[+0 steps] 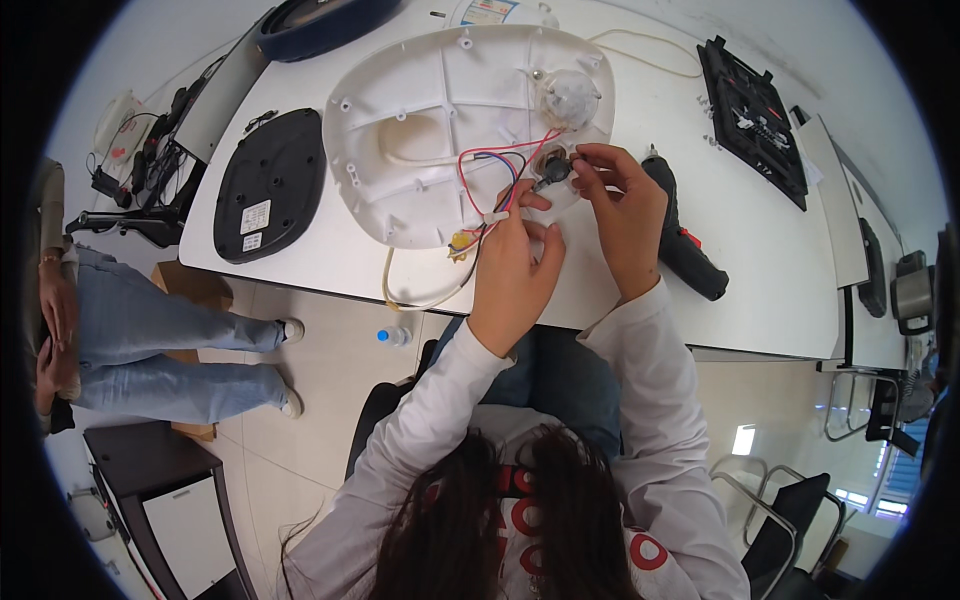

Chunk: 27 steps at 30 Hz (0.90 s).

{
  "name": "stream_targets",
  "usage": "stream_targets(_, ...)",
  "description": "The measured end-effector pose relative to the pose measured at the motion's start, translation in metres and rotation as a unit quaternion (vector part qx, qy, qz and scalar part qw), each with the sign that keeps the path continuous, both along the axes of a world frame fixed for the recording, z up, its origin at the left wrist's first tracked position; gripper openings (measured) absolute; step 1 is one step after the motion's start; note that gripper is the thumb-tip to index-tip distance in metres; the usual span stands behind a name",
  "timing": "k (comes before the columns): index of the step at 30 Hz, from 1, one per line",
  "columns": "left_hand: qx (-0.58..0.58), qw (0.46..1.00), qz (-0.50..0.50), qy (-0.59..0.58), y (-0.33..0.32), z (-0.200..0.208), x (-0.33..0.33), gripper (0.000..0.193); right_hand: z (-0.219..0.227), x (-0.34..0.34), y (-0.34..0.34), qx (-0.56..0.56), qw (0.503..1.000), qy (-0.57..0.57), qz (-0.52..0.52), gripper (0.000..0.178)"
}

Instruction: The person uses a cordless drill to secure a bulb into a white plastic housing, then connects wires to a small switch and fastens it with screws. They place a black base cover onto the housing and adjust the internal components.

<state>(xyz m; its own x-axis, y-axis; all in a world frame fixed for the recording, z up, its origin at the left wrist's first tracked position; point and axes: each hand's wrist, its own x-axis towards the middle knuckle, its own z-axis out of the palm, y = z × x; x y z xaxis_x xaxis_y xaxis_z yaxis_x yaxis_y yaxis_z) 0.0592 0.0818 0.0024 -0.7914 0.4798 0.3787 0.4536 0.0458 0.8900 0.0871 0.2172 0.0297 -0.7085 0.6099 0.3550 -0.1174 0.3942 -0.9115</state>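
A large white plastic housing (360, 140) lies on the table with its ribbed inside facing up. At its right end, my right hand (625, 215) pinches a small black part (553, 173) over a round recess. My left hand (515, 265) is beside it, fingers curled close to the part's lower end; what they grip is hidden. Red, blue and black wires (463, 168) loop across the housing and pass by my left fingers. A white connector (494, 217) sits on the wires, and a yellowish piece (461, 243) hangs at the housing's near edge.
A black base plate (270, 185) lies left of the housing. On the right are a black cordless screwdriver (685, 235), loose screws (708, 122) and an open tool case (755, 125). A translucent cup-like part (570, 98) stands on the housing. Someone in jeans (180, 335) stands at left.
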Motion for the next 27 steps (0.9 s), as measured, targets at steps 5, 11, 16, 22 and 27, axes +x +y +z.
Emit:
stream_targets(5, 0.007, 1.000, -0.001, -0.012, 0.0000, 0.0029, 0.0021, 0.051, -0.0001, -0.0017, -0.0009, -0.004, 1.000, 0.001, -0.006, 0.016)
stream_targets(11, 0.012, 1.000, -0.003, -0.002, -0.0023, 0.0006, 0.0014, 0.056, -0.0018, -0.0040, -0.0030, 0.063, 0.998, 0.011, -0.023, 0.016)
stream_targets(16, 0.020, 1.000, -0.008, -0.006, -0.0010, 0.0020, 0.0013, 0.057, -0.0018, -0.0026, -0.0022, 0.228, 0.971, 0.005, -0.077, 0.015)
stream_targets(22, 0.011, 1.000, -0.009, -0.006, -0.0013, 0.0012, 0.0015, 0.061, -0.0023, -0.0034, 0.0012, 0.278, 0.954, -0.015, -0.115, 0.015)
stream_targets(27, 0.003, 1.000, -0.011, -0.024, -0.0018, 0.0059, 0.0027, 0.064, -0.0056, -0.0065, 0.0057, 0.276, 0.954, -0.017, -0.115, 0.010)
